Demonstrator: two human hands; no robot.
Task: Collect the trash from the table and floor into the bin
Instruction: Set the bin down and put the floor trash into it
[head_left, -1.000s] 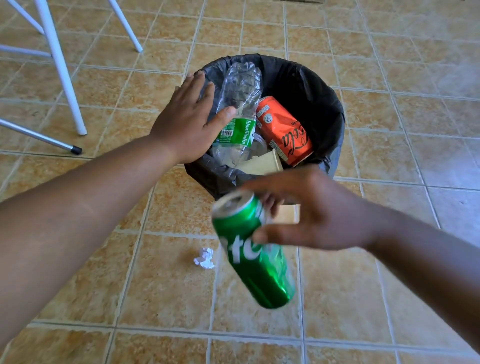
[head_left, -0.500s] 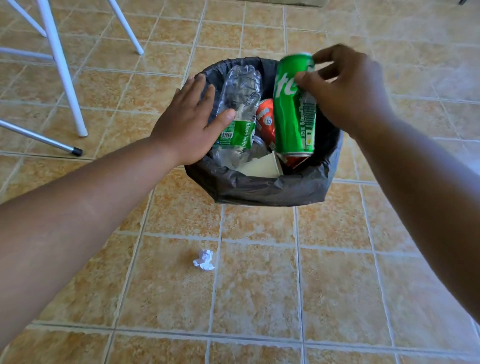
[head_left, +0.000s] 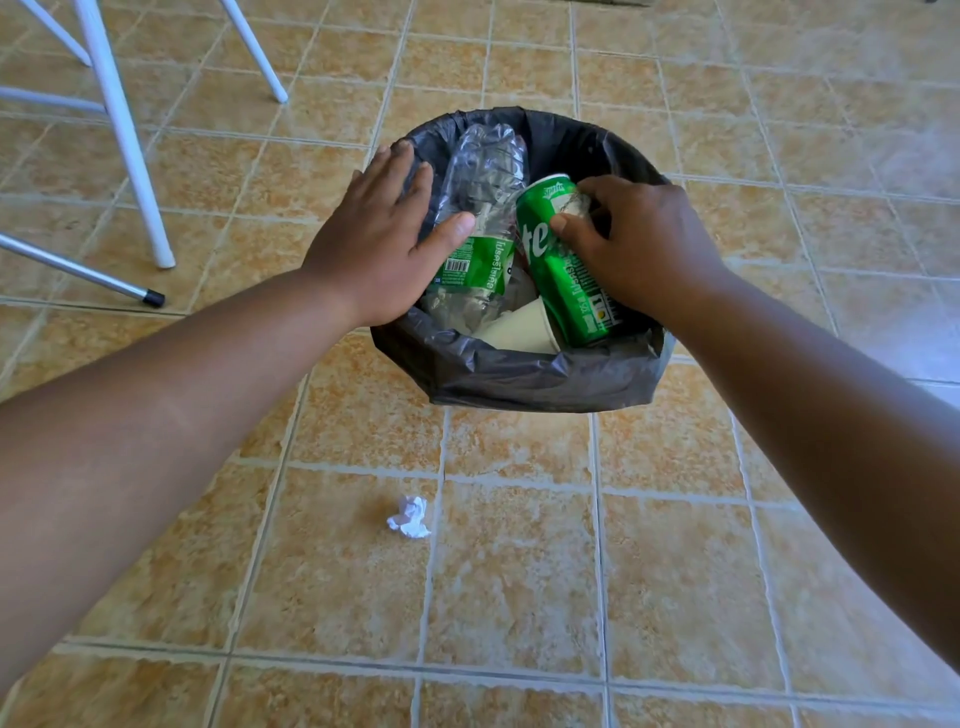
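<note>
A bin lined with a black bag (head_left: 530, 374) stands on the tiled floor. My right hand (head_left: 639, 244) grips a green soda can (head_left: 561, 265) and holds it tilted inside the bin, on top of the other trash. My left hand (head_left: 379, 244) lies flat on the bin's left rim, thumb touching a crushed clear plastic bottle (head_left: 483, 208) with a green label. A white paper cup (head_left: 524, 327) lies under the can. A small crumpled white paper (head_left: 409, 517) lies on the floor in front of the bin.
White metal legs (head_left: 124, 135) of a table or chair stand at the upper left, with a grey leg with a black tip (head_left: 150, 297) slanting along the floor. Tiled floor spreads all around the bin.
My right hand carried the green can from in front of the bin up over it, then lowered it into the bin, covering the orange can. My left hand stayed on the rim.
</note>
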